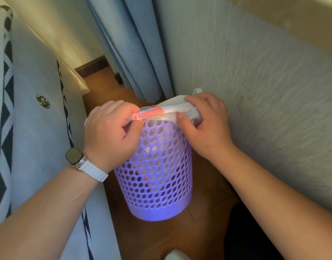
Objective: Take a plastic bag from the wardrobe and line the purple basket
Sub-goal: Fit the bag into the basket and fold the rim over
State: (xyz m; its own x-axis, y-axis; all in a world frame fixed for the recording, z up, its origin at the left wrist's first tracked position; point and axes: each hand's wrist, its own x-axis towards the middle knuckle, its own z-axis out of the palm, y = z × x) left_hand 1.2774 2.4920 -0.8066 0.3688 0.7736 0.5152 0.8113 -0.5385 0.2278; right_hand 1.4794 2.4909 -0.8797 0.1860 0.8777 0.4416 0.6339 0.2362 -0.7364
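Note:
The purple basket (154, 177), a perforated plastic bin, stands upright on the wooden floor between a bed and a wall. A white plastic bag with red print (161, 110) lies across its rim, and part of it shows through the holes inside. My left hand (110, 136), with a watch on its wrist, grips the bag's edge at the rim's left side. At the rim's right side my right hand (206, 124) pinches the bag, thumb pressing the plastic against the rim. The basket's opening is hidden by the bag and my hands.
A bed with a pale blue cover and dark triangle trim (30, 128) fills the left. A textured wall (255, 91) stands close on the right. Blue curtains (131, 53) hang behind the basket. Wooden floor (142, 239) runs toward me in a narrow strip.

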